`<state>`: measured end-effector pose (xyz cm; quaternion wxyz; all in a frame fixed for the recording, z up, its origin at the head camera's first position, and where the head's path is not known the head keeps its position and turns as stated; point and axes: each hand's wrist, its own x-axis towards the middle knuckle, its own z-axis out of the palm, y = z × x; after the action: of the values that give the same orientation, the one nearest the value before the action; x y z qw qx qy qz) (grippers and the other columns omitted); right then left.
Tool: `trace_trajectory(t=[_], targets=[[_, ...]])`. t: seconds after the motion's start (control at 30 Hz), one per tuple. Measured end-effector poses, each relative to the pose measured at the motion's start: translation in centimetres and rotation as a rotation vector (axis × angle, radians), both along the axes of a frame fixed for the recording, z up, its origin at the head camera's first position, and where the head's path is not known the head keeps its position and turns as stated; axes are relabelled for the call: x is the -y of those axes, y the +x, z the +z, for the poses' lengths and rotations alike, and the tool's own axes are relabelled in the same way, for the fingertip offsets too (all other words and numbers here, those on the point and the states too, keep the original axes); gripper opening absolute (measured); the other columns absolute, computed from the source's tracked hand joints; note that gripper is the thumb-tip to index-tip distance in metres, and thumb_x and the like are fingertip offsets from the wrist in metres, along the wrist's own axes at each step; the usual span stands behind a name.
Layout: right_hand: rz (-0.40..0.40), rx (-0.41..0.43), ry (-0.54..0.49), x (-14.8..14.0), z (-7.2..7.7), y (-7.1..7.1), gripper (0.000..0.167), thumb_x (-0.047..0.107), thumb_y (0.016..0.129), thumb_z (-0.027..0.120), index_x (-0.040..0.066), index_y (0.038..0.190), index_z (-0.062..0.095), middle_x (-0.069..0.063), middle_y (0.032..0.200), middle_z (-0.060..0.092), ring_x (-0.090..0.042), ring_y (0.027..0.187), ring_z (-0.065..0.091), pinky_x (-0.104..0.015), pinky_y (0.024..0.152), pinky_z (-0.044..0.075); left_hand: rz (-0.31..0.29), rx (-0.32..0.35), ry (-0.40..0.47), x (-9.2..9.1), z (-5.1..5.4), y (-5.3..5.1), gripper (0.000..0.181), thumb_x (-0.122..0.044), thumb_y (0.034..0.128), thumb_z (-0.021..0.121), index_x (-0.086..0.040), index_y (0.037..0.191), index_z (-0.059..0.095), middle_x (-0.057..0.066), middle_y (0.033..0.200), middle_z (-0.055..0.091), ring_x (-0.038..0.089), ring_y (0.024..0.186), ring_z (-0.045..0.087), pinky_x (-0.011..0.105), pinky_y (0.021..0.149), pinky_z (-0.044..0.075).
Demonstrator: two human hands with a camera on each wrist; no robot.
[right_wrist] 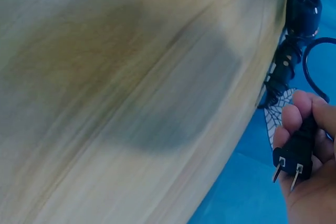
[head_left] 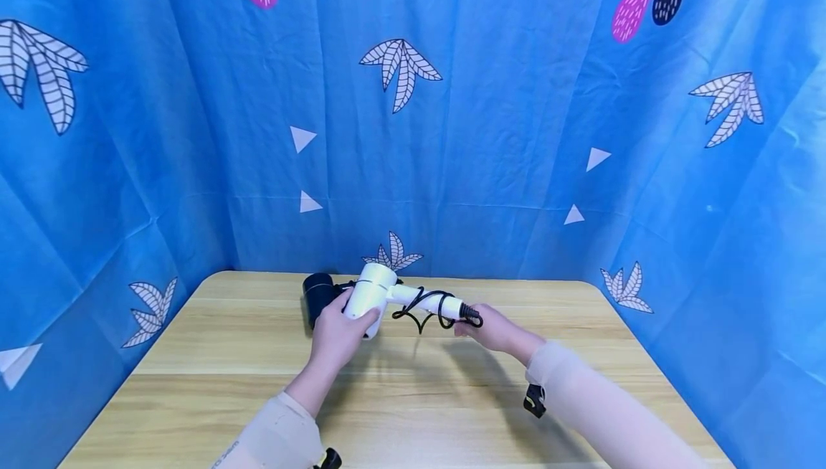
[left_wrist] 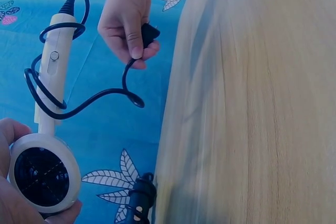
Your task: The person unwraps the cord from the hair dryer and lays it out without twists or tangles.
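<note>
A white hair dryer [head_left: 370, 304] is held above the table, its barrel gripped by my left hand [head_left: 338, 333]. The handle points right, with a black cord [left_wrist: 100, 94] looped loosely round it. In the left wrist view the dark round grille [left_wrist: 42, 176] at the barrel's end shows. My right hand [head_left: 488, 327] pinches the black two-pin plug [right_wrist: 294, 156] at the cord's end, fingers curled round it and both metal pins exposed. Behind my left hand a black hair dryer [head_left: 318, 297] lies on the table, its cord wound round its handle in the right wrist view.
The light wooden table [head_left: 413, 411] reaches back to a blue patterned curtain [head_left: 413, 146], which also hangs along the left and right sides. Black wrist straps or mounts [head_left: 534, 400] sit at the sleeves.
</note>
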<state>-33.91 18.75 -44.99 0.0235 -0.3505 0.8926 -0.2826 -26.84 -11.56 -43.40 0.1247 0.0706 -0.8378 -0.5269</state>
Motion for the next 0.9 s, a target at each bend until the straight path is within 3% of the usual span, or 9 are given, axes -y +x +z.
trace_trajectory(t=[0.2,0.3,0.53,0.9], targets=[[0.145,-0.182,0.081,0.0,-0.5,0.2,0.007,0.001,0.091,0.068,0.001,0.097,0.073,-0.007,0.093,0.073,-0.016,0.085,0.068,-0.031,0.080,0.055,0.000,0.002,0.019,0.2,-0.3,-0.3,0.079,-0.041,0.0849,0.077,-0.006,0.149,0.047,0.019,0.145,0.052,0.038,0.121,0.056,0.054,0.093,0.052],[0.160,-0.182,0.078,-0.1,-0.7,0.3,0.010,0.000,0.091,0.068,0.001,0.100,0.073,-0.007,0.094,0.073,-0.015,0.086,0.068,-0.031,0.080,0.055,-0.002,0.002,0.029,0.3,-0.3,-0.3,0.078,-0.039,0.0856,0.076,-0.007,0.149,0.046,0.018,0.145,0.052,0.038,0.123,0.055,0.055,0.094,0.051],[0.112,-0.116,0.103,-0.1,-0.4,1.5,0.014,0.005,0.096,0.064,0.003,0.106,0.074,-0.002,0.092,0.073,-0.010,0.085,0.068,-0.027,0.077,0.056,0.011,-0.006,0.028,0.5,-0.3,-0.4,0.074,-0.038,0.0852,0.077,-0.007,0.147,0.049,0.019,0.142,0.054,0.037,0.122,0.055,0.054,0.095,0.050],[0.153,-0.147,0.145,0.4,0.6,3.7,0.019,0.006,0.097,0.063,0.001,0.111,0.074,-0.001,0.096,0.074,-0.006,0.087,0.068,-0.027,0.082,0.056,0.027,0.022,0.027,0.8,-0.6,-0.6,0.077,-0.039,0.0859,0.076,-0.006,0.149,0.046,0.019,0.144,0.052,0.038,0.124,0.054,0.055,0.097,0.049]])
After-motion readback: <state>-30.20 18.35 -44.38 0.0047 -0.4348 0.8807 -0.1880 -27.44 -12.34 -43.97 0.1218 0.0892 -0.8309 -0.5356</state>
